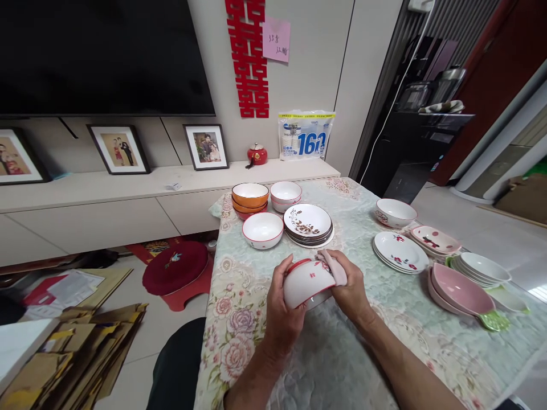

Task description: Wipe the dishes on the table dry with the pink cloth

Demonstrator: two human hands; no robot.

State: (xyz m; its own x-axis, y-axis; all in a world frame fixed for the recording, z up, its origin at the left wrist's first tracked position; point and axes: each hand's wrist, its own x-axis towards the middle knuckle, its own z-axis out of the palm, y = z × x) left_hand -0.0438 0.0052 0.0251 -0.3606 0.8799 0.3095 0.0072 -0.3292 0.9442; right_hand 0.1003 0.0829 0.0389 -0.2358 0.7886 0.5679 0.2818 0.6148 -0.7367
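A white bowl (pixel 305 285) with red markings is tilted on its side above the table, its outer wall facing me. My left hand (pixel 284 302) is closed around the bowl's left side. My right hand (pixel 348 282) grips its right side and presses a pale pink cloth (pixel 337 267) over the wall. Part of the bowl's inside is hidden. Just beyond are a white bowl with a red rim (pixel 262 228) and a stack of plates (pixel 307 221) with brown flower patterns.
Orange bowls (pixel 250 196) and pink-rimmed bowls (pixel 286 193) stand stacked at the back. On the right are flowered plates (pixel 399 250), pink dishes (pixel 461 287), pale green-handled dishes (pixel 485 267) and a bowl (pixel 396 212). A red stool (pixel 175 267) stands left of the table.
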